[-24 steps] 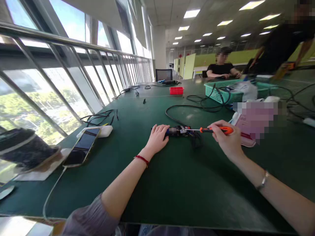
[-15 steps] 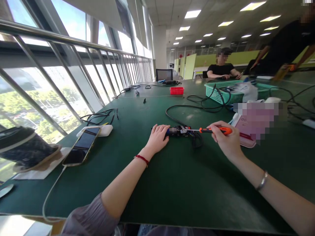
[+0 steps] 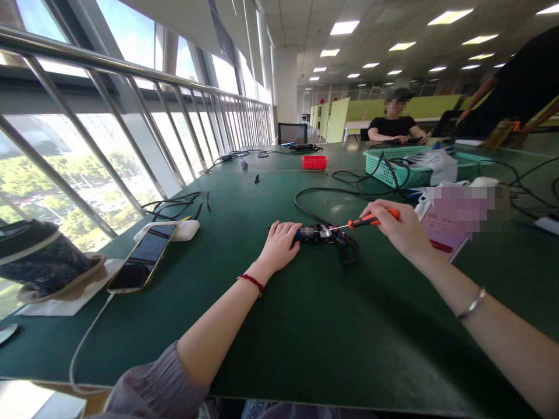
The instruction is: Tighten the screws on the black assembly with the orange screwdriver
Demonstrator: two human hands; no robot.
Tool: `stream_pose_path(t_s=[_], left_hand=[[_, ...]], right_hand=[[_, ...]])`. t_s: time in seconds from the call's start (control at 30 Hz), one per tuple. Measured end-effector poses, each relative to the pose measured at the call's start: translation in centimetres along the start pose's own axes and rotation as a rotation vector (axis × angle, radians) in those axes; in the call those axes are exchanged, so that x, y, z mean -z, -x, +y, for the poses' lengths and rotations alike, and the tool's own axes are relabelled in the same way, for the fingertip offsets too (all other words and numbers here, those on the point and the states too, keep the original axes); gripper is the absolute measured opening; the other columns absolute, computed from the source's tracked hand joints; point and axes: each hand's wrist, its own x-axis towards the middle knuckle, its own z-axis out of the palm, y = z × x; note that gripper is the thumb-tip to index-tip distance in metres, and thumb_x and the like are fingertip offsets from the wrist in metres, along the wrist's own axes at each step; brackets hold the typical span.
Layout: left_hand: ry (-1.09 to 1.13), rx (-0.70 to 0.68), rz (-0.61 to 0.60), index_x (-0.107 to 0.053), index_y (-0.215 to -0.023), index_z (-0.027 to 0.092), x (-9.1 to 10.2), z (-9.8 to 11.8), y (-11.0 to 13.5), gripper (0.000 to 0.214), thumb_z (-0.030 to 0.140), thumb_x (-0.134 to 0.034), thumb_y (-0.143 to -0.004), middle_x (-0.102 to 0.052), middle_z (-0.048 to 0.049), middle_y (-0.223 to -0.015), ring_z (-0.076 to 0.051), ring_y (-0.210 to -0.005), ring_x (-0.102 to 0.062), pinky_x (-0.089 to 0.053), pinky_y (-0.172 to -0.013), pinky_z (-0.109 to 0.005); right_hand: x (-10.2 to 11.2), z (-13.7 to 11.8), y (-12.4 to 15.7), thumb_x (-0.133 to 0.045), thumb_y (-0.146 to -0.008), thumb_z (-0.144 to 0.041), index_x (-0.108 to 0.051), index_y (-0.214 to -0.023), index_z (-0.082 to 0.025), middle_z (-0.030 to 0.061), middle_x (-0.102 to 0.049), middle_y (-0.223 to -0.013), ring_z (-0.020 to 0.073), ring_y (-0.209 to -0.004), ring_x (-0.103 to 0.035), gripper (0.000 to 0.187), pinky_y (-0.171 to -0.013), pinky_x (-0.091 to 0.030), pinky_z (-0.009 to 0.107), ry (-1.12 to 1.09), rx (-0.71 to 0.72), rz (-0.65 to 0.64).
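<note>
The left hand (image 3: 278,245) is gripping a dark device (image 3: 308,234) on a green tabletop (image 3: 279,343); the right hand (image 3: 402,228) is clasping an orange-and-black screwdriver (image 3: 365,220), tip meeting it.

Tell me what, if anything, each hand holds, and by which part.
The right hand holds the screwdriver by its handle. The left hand rests over the dark device's left end; a grip cannot be told.
</note>
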Motion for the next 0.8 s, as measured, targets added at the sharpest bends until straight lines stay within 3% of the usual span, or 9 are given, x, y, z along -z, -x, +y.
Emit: stream_pose_path(t_s=[0.1,0.23,0.33,0.47,0.53,0.63,0.7,0.8], left_hand=[[0.007,-0.002,0.004,-0.047,-0.133,0.019,0.1,0.0,0.0,0.042,0.024,-0.045,-0.091,-0.055,-0.0078,-0.133,-0.023,-0.128,-0.046,-0.02,-0.119,-0.048],[0.009,0.002,0.004,-0.048,-0.132,0.019,0.1,0.1,0.1,0.041,0.026,-0.046,-0.091,-0.057,-0.0081,-0.13,-0.024,-0.126,-0.047,-0.022,-0.118,-0.048],[0.002,0.003,0.01,-0.048,-0.131,0.02,0.1,0.1,0.1,0.042,0.025,-0.047,-0.09,-0.057,-0.0081,-0.13,-0.024,-0.126,-0.047,-0.022,-0.118,-0.047],[-0.006,-0.006,0.01,-0.047,-0.132,0.02,0.1,0.0,0.1,0.042,0.026,-0.046,-0.09,-0.057,-0.0076,-0.131,-0.023,-0.125,-0.048,-0.023,-0.117,-0.046],[-0.006,-0.006,0.009,-0.047,-0.131,0.02,0.1,0.1,0.1,0.042,0.025,-0.046,-0.09,-0.057,-0.0077,-0.13,-0.023,-0.125,-0.047,-0.022,-0.117,-0.046],[-0.004,-0.003,0.005,-0.047,-0.132,0.019,0.1,0.1,0.1,0.043,0.025,-0.047,-0.089,-0.057,-0.008,-0.13,-0.024,-0.125,-0.047,-0.022,-0.117,-0.047],[-0.002,-0.005,0.005,-0.047,-0.132,0.019,0.1,0.0,0.0,0.044,0.026,-0.048,-0.089,-0.057,-0.0086,-0.13,-0.025,-0.125,-0.047,-0.022,-0.117,-0.048],[0.002,-0.013,0.008,-0.047,-0.132,0.018,0.1,0.0,0.0,0.045,0.026,-0.047,-0.089,-0.056,-0.0095,-0.13,-0.025,-0.125,-0.047,-0.022,-0.117,-0.049]], right_hand=[[0.8,-1.4,-2.6,-0.056,-0.079,-0.03,-0.059,-0.081,-0.02,-0.0058,-0.043,-0.05,0.0098,-0.043,-0.039,0.011,-0.047,-0.031,0.025,0.11,-0.001,-0.061],[0.8,-3.3,-4.4,-0.059,-0.071,-0.023,-0.058,-0.082,-0.02,-0.0032,-0.054,-0.061,0.0107,-0.051,-0.046,0.012,-0.052,-0.034,0.025,0.288,0.086,-0.093],[0.3,-4.2,-4.5,-0.057,-0.076,-0.032,-0.063,-0.076,-0.021,0.0001,-0.06,-0.064,0.0129,-0.054,-0.05,0.013,-0.053,-0.033,0.026,0.432,0.16,-0.104],[-0.1,-4.5,-4.1,-0.044,-0.088,-0.047,-0.065,-0.065,-0.019,0.0012,-0.05,-0.048,0.0136,-0.047,-0.045,0.041,-0.049,-0.029,0.028,0.506,0.141,-0.042],[0.1,-4.7,-3.9,-0.046,-0.087,-0.045,-0.066,-0.071,-0.019,0.0007,-0.051,-0.048,0.0134,-0.046,-0.047,0.037,-0.048,-0.03,0.028,0.488,0.121,-0.078],[0.9,-5.0,-3.6,-0.056,-0.08,-0.034,-0.066,-0.09,-0.02,0.0008,-0.065,-0.065,0.0131,-0.053,-0.055,0.02,-0.052,-0.038,0.026,0.425,0.131,-0.178],[1.2,-5.2,-3.4,-0.06,-0.077,-0.031,-0.064,-0.097,-0.021,0.0004,-0.068,-0.072,0.0133,-0.057,-0.058,0.023,-0.053,-0.039,0.025,0.421,0.177,-0.188],[1.1,-5.4,-3.2,-0.062,-0.076,-0.032,-0.063,-0.091,-0.023,-0.0019,-0.063,-0.063,0.0127,-0.051,-0.053,0.017,-0.049,-0.034,0.025,0.493,0.199,-0.148]])
